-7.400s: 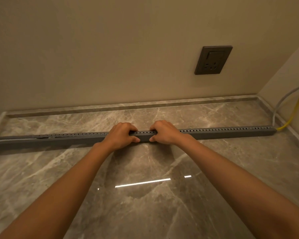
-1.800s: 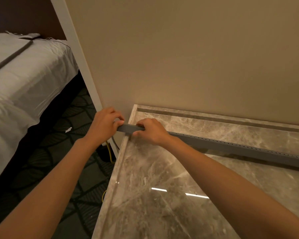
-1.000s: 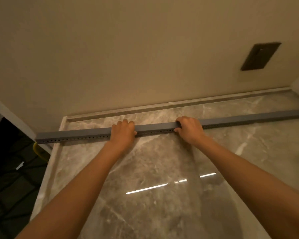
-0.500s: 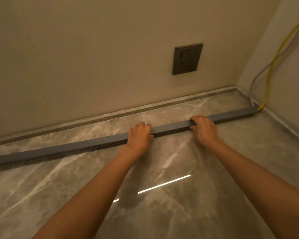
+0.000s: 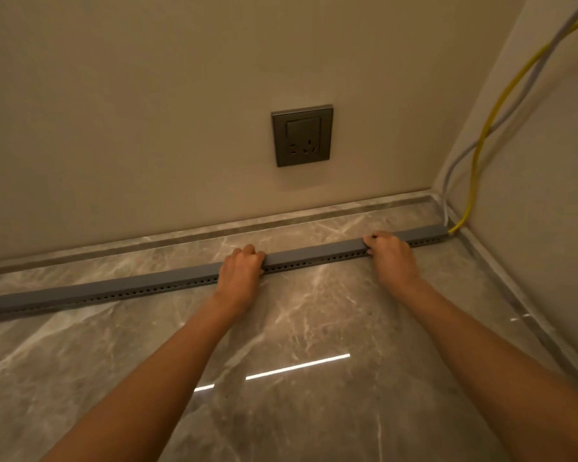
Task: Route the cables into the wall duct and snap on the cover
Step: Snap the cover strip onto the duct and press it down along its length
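A long grey cable duct [image 5: 147,285] with a row of small holes along its front lies across the marble counter [image 5: 314,328], its flat cover on top. My left hand [image 5: 241,271] grips the duct near its middle, fingers curled over the top. Further right, close to the duct's right end, my right hand [image 5: 389,255] presses on it the same way. A yellow cable [image 5: 481,141] and a grey cable [image 5: 454,161] come down the right wall and enter the duct's right end [image 5: 442,230]. Their run inside the duct is hidden.
A dark wall socket [image 5: 302,135] sits on the back wall above the duct. The counter meets the back wall at a raised stone lip [image 5: 181,236] and the side wall at the right. The duct's left end runs out of view.
The view has swung from the counter's left end toward the right corner. Both hands have slid rightward along the duct, the right one now near its right end.
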{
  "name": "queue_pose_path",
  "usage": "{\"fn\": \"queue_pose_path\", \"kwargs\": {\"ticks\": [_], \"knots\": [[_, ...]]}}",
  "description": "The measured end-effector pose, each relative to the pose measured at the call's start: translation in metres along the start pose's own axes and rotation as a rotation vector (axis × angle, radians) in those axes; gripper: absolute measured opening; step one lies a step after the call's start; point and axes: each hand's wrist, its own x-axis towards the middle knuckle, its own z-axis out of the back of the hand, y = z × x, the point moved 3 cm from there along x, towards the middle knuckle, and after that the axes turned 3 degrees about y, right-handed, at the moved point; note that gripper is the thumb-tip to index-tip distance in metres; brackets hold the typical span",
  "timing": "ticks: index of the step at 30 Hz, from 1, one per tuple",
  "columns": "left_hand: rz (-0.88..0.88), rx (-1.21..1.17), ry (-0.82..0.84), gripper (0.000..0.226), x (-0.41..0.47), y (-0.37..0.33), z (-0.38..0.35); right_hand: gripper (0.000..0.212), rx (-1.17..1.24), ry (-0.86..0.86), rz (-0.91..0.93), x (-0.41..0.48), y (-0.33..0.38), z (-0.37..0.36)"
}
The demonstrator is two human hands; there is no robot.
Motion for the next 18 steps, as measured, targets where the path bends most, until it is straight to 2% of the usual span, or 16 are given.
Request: {"fn": "queue_pose_path", "kwargs": {"ticks": [11, 17, 18], "knots": [[-0.077, 0.027, -0.073, 0.017, 0.040, -0.001, -0.004, 0.025, -0.049, 0.060, -0.063, 0.053, -0.009, 0.009], [-0.065, 0.065, -0.102, 0.014, 0.051, -0.001, 0.002, 0.039, -0.108, 0.063, -0.007, 0.066, -0.008, 0.005], [-0.074, 0.071, -0.064, 0.013, 0.055, -0.003, 0.002, 0.039, -0.119, 0.069, -0.004, 0.068, -0.007, 0.005]]}}
